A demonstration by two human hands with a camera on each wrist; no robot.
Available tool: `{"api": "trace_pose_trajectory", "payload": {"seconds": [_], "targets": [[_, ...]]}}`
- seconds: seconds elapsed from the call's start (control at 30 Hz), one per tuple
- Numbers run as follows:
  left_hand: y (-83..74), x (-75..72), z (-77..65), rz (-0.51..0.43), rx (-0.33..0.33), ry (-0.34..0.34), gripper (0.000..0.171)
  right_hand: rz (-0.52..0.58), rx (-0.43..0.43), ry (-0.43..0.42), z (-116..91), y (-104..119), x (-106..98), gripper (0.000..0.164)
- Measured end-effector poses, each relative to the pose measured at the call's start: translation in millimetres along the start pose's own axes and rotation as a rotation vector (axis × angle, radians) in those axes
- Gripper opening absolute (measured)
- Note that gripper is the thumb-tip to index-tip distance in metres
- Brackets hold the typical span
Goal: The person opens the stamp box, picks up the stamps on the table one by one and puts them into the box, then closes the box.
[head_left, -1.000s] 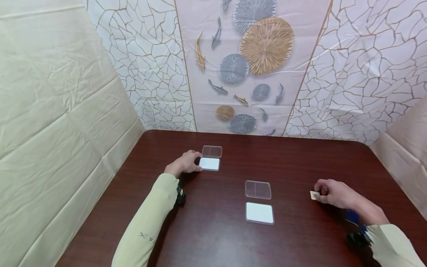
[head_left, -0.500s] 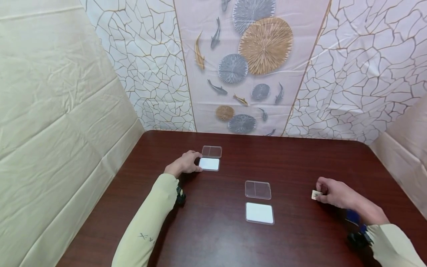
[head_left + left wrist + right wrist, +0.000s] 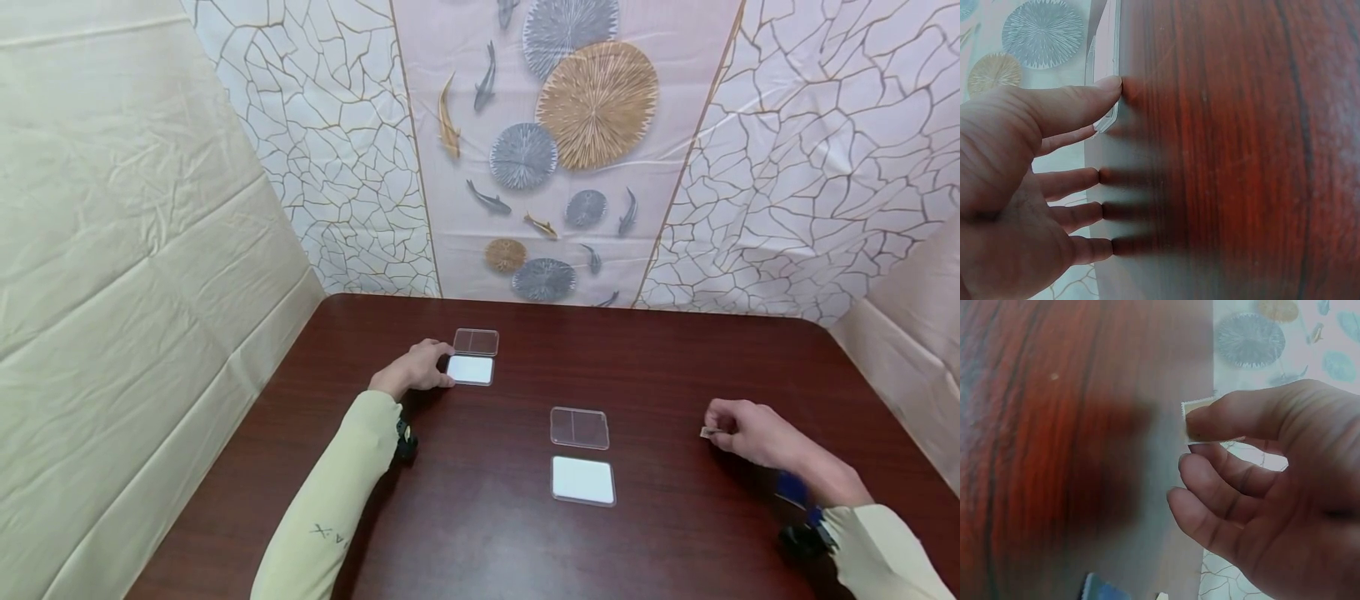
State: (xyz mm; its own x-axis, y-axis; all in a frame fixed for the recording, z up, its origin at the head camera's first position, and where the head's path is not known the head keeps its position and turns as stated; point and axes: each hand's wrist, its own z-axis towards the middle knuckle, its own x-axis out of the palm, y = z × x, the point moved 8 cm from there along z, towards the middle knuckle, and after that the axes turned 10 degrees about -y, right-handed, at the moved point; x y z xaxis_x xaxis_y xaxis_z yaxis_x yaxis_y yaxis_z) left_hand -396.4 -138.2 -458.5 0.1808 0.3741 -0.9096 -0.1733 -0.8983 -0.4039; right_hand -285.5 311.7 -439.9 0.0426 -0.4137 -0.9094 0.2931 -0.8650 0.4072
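My left hand (image 3: 415, 367) is at the far left of the table, its thumb and index finger gripping the left edges of a shallow clear plastic case (image 3: 471, 370) with a white insert. The other fingertips (image 3: 1102, 211) are spread straight on the tabletop. Just behind that case lies a clear lid (image 3: 476, 342). Over on the right, my right hand (image 3: 753, 433) pinches a small postage stamp (image 3: 1191, 409) with perforated edges between thumb and index finger, above the table. Most of the stamp's face is hidden behind the thumb.
Nearer the middle lie a second white-lined case (image 3: 582, 481) and its separate clear lid (image 3: 580, 427). Something dark blue (image 3: 792, 489) lies under the right forearm. The dark wooden table (image 3: 480, 542) meets a patterned cloth wall (image 3: 360, 150) at the back.
The stamp in my right hand has turned from showing its face to nearly edge-on in the head view. My left hand and the cases stay put.
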Motion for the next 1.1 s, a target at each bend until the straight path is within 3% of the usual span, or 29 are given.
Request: {"api": "trace_pose_trajectory", "payload": {"seconds": [0.23,0.47,1.1], "targets": [[0.9,-0.8,0.5,0.008,0.003,-0.005,0.059,0.004,-0.004,-0.038,6.9,10.7,-10.1,0.017],[-0.5,-1.9,-0.5,0.009,0.002,-0.006,0.060,-0.009,-0.067,-0.087,14.7,23.9,-17.0,0.011],[-0.7,-1.5,-1.4,0.010,-0.001,-0.001,0.059,-0.020,-0.112,-0.111,45.2,58.6,-18.7,0.006]]}}
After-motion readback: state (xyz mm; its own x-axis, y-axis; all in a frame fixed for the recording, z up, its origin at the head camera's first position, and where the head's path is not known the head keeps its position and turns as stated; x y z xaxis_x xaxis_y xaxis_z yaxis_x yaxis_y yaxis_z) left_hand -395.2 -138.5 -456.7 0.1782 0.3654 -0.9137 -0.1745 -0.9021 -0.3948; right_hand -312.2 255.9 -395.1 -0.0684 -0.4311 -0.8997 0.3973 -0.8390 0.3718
